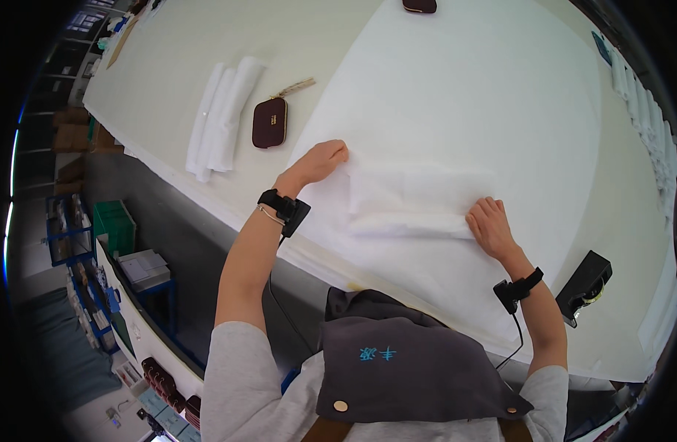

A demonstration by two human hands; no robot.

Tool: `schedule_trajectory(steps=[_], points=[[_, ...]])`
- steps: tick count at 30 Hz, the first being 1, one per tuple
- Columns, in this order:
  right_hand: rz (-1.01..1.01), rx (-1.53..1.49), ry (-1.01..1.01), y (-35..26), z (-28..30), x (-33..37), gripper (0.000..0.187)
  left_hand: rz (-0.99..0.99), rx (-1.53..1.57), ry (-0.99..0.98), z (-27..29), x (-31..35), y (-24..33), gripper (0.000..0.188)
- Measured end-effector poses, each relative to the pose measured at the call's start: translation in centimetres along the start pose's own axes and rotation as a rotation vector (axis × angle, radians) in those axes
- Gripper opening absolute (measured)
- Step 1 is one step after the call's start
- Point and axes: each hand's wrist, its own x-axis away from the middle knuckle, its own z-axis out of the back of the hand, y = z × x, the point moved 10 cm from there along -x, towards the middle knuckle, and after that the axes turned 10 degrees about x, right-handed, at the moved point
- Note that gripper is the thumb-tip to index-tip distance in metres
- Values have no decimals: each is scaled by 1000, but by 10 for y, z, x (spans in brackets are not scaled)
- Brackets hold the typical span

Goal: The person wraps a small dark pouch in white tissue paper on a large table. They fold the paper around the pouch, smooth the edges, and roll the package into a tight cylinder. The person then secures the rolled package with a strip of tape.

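In front of me a thin white sheet (427, 191) lies on a larger white sheet (456, 88), its near edge folded or rolled over. My left hand (322, 162) is closed at the sheet's far left corner, fingertips pinched on what looks like its edge. My right hand (490, 225) has its fingers curled over the right end of the near fold. Its thumb is partly hidden, but the fingers press on the white sheet. Left of my left hand lies a dark maroon zip pouch (270, 123) with a beige wrist strap (296, 88).
Several white rolls (222, 118) lie left of the pouch. Another maroon pouch (419, 6) sits at the far edge. A black tape dispenser (585, 286) stands right of my right forearm. White rolls (640, 110) line the far right. A green crate (115, 227) is beyond the table's left edge.
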Motion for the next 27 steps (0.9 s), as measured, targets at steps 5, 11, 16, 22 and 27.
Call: schedule_trajectory(steps=[5, 11, 16, 22, 27], points=[[-37, 2, -46, 4, -2, 1, 16, -388, -148, 197, -11, 44, 87, 17], [-83, -58, -37, 7, 4, -4, 17, -387, -394, 61, -114, 96, 64, 40], [-155, 45, 289, 11, 31, -2, 22, -247, -401, 23, -108, 65, 50, 19], [-200, 149, 122, 33, 11, -33, 26, -389, -485, 222, -99, 65, 84, 21], [-237, 190, 47, 41, 6, -50, 24, -406, -503, 138, -116, 74, 83, 45]])
